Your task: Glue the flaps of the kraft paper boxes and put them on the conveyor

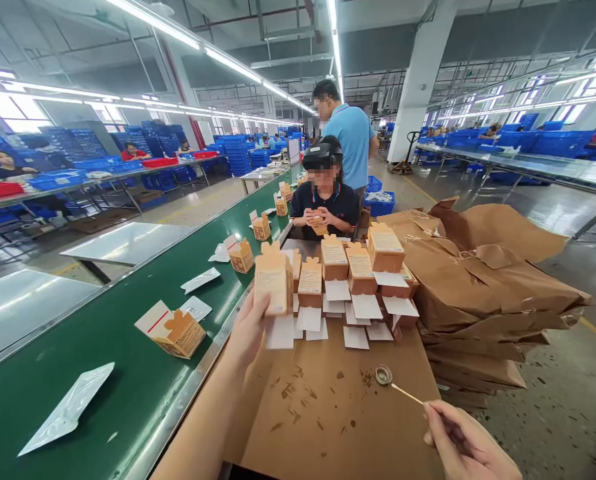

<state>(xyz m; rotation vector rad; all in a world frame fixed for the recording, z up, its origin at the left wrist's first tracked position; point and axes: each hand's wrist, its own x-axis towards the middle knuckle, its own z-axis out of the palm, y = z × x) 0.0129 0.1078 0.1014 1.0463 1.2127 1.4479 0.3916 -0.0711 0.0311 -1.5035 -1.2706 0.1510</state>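
The left hand (pixel 248 331) has its grip closed on a small cardboard box (pixel 272 280), holding it upright above the brown-covered bench (pixel 328 413), just beside other boxes (pixel 335 261) standing among white paper slips (pixel 281 332). The right hand (pixel 453 440) keeps a tight pinch on a thin wooden swab (pixel 407 393), its tip just beside a small metal cap (pixel 383 375).

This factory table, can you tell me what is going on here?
The person's left hand holds a small tan cardboard box upright above the table, while the right hand pinches a thin wooden stick near a small metal dish. More boxes stand ahead among white cards. Across the table, a co-worker handles another box beside a green conveyor belt.
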